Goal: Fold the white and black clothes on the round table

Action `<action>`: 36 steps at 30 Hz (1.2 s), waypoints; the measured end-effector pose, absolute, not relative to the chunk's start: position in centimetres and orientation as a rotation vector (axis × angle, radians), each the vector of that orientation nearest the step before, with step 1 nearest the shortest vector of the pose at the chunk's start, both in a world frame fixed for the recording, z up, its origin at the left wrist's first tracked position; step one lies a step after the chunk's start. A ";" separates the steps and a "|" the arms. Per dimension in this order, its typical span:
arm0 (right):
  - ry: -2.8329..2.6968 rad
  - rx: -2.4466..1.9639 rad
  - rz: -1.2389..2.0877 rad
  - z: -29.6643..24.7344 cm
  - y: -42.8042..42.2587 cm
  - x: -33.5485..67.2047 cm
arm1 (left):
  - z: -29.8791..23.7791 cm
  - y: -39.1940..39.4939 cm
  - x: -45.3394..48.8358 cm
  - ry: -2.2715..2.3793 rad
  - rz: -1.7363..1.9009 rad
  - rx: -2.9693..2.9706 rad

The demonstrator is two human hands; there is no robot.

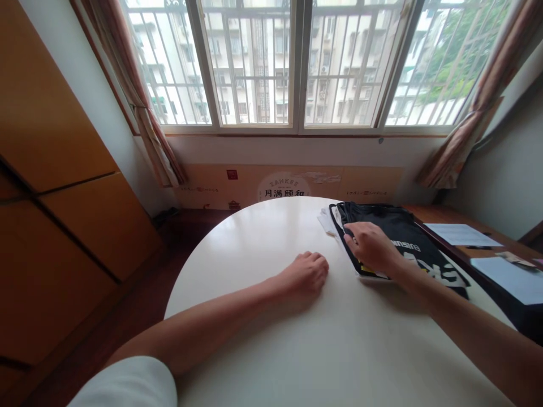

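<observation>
1. Black folded garment (394, 237) with white lettering lies at the round white table's (263, 339) right edge; the right hand (371, 246) presses flat on it, fingers spread.
2. Left hand (307, 274) rests loosely curled on the bare tabletop, holding nothing.
3. The step looks like flattening the fold; going on likely calls for a firm grip on an edge.

L hand (306, 272) fisted; R hand (371, 246) flat, palm down.

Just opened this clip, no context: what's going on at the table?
A person sits at a round white table beneath a barred window. The right hand lies flat on a folded black garment with white lettering, which sits at the table's right edge on top of something white that I can't identify. The left hand rests loosely curled on the bare tabletop, holding nothing. White paper sheets lie on a wooden surface further right.
</observation>
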State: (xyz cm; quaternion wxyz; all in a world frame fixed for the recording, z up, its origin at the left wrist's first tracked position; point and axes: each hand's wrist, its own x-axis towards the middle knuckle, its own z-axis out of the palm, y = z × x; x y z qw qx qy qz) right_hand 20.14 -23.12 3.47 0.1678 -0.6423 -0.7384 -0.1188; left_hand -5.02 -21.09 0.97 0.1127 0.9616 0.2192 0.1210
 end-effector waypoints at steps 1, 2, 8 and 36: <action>-2.212 -1.650 -0.382 3.1 -25.0 18.2 | 1.0 -20.8 -6.3 0.634 0.346 2.812; -2.321 -1.529 -0.381 2.5 -26.7 16.3 | 1.1 -20.8 -7.3 0.621 0.334 2.794; -2.391 -1.489 0.069 -0.9 -31.1 12.0 | 2.3 -23.6 -8.3 0.430 0.255 2.791; -2.487 -1.398 0.315 -2.1 -31.6 15.3 | 2.1 -24.6 -9.6 0.657 0.128 2.735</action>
